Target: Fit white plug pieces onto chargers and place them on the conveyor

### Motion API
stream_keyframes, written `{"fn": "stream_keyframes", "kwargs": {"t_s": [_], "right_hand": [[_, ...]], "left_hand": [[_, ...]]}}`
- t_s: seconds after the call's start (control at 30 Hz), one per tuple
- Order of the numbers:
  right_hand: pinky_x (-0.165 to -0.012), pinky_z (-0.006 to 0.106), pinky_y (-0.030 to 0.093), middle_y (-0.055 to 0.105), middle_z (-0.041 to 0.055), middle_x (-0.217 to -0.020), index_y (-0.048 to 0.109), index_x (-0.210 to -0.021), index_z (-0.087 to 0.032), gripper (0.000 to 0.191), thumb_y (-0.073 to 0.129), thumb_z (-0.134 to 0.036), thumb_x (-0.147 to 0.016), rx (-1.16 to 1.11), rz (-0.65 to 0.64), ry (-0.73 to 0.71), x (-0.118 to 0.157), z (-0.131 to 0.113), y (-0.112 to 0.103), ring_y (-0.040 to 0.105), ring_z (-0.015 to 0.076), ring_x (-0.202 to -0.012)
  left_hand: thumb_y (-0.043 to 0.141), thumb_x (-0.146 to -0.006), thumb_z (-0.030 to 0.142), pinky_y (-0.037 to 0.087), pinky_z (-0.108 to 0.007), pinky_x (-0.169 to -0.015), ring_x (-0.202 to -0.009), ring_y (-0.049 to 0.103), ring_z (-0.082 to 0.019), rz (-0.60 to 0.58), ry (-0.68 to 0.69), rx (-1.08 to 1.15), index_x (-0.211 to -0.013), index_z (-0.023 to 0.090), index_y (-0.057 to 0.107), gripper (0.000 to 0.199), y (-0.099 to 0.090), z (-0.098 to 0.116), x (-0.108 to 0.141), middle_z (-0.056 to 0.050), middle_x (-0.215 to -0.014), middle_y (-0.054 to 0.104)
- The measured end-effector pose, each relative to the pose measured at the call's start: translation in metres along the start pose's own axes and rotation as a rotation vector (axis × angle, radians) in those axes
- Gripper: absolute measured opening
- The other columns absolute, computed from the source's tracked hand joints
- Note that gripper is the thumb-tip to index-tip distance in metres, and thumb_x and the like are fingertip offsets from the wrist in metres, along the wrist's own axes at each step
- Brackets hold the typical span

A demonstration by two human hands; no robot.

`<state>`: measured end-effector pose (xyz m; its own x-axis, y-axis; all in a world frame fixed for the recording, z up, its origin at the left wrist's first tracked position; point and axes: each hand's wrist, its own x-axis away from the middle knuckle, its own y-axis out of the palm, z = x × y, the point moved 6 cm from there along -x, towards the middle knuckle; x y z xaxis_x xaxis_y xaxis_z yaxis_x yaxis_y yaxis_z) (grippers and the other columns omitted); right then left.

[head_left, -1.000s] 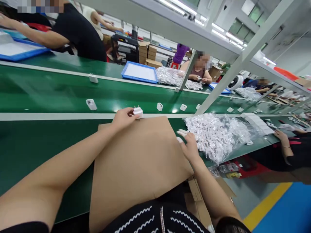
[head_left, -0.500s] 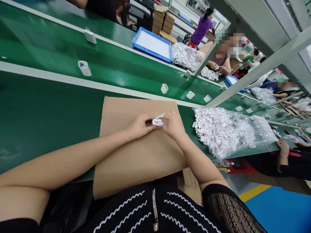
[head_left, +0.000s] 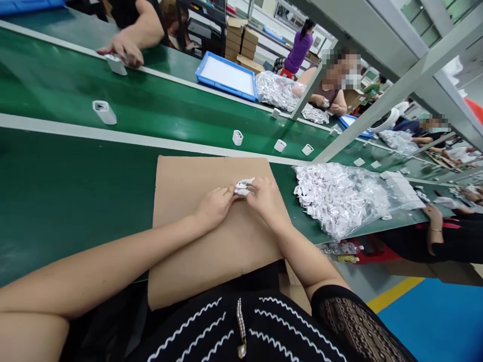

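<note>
Over a brown cardboard sheet point(head_left: 211, 261), my two hands meet around a small white plastic piece point(head_left: 241, 187). My left hand point(head_left: 216, 207) is closed, its fingers pressed together at the left end of the piece. From the other side my right hand point(head_left: 267, 200) pinches it between thumb and forefinger, where white also shows at the fingertips. Fingers cover much of the piece, so its exact shape is hidden. To the right of my right hand lies a clear plastic bag point(head_left: 339, 198) full of small white plastic parts.
White charger housings point(head_left: 104, 112) sit spaced along the green conveyor belt point(head_left: 169, 113) ahead. A co-worker's hand point(head_left: 126, 48) is at another housing point(head_left: 115, 64) on the far side. A blue tray point(head_left: 226, 75) stands across the belt. A slanted metal post point(head_left: 362, 120) rises at right.
My left fingers have closed further over the white piece. A co-worker's hand has come in at the upper left onto a housing. Housings on the belt appear further left as the view shifts.
</note>
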<state>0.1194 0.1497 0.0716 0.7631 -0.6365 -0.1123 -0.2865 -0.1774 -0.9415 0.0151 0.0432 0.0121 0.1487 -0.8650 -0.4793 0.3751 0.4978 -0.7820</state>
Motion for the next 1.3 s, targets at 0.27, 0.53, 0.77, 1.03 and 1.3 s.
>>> {"fn": "stream_keyframes", "kwargs": {"t_s": [0.27,0.53,0.77,1.03,1.3], "right_hand": [[-0.098,0.037,0.041,0.07,0.0044,-0.1,0.072,-0.095,-0.021,0.021,0.059,-0.009,-0.083,-0.223,0.123,0.037,0.01,0.011,0.016,0.059,0.0236,-0.104],[-0.113,0.041,0.043,0.071,0.0087,-0.132,0.058,-0.146,-0.025,0.057,0.071,-0.033,-0.091,-0.62,0.157,0.02,0.016,0.021,0.02,0.059,0.0241,-0.127],[-0.122,0.063,0.026,0.049,0.024,-0.154,0.052,-0.149,-0.014,0.066,0.064,-0.049,-0.094,-0.019,0.404,0.216,0.064,0.116,-0.028,0.034,0.0412,-0.149],[-0.103,0.058,0.04,0.062,0.0233,-0.117,0.069,-0.102,-0.013,0.022,0.052,-0.021,-0.092,0.386,0.417,0.417,0.079,0.17,-0.02,0.047,0.0438,-0.13],[-0.088,0.045,0.045,0.06,0.0158,-0.097,0.064,-0.09,-0.018,0.021,0.049,-0.008,-0.08,0.328,0.548,0.334,0.078,0.188,-0.024,0.053,0.0331,-0.098]], "left_hand": [[0.04,-0.109,0.035,0.056,-0.045,-0.085,-0.093,0.07,-0.033,-0.015,-0.041,-0.087,-0.133,0.005,0.065,0.046,-0.003,0.003,-0.006,-0.021,-0.097,0.073],[0.064,-0.092,0.049,0.055,-0.042,-0.089,-0.097,0.069,-0.028,-0.099,-0.219,0.433,-0.117,0.021,0.074,0.039,-0.009,-0.009,-0.025,-0.011,-0.107,0.076],[0.073,-0.084,0.045,0.053,-0.036,-0.088,-0.096,0.07,-0.027,0.142,-0.628,0.253,-0.12,0.018,0.071,0.044,-0.062,-0.127,-0.058,-0.011,-0.114,0.077],[0.069,-0.086,0.028,0.043,-0.046,-0.102,-0.117,0.064,-0.034,0.296,-0.984,-0.084,-0.117,0.01,0.066,0.036,-0.137,-0.262,-0.079,-0.02,-0.12,0.072],[0.071,-0.089,0.035,0.006,-0.064,-0.124,-0.155,0.01,-0.045,0.802,-1.104,-0.156,-0.15,-0.001,0.027,0.083,-0.194,-0.294,-0.034,-0.031,-0.166,0.016]]}}
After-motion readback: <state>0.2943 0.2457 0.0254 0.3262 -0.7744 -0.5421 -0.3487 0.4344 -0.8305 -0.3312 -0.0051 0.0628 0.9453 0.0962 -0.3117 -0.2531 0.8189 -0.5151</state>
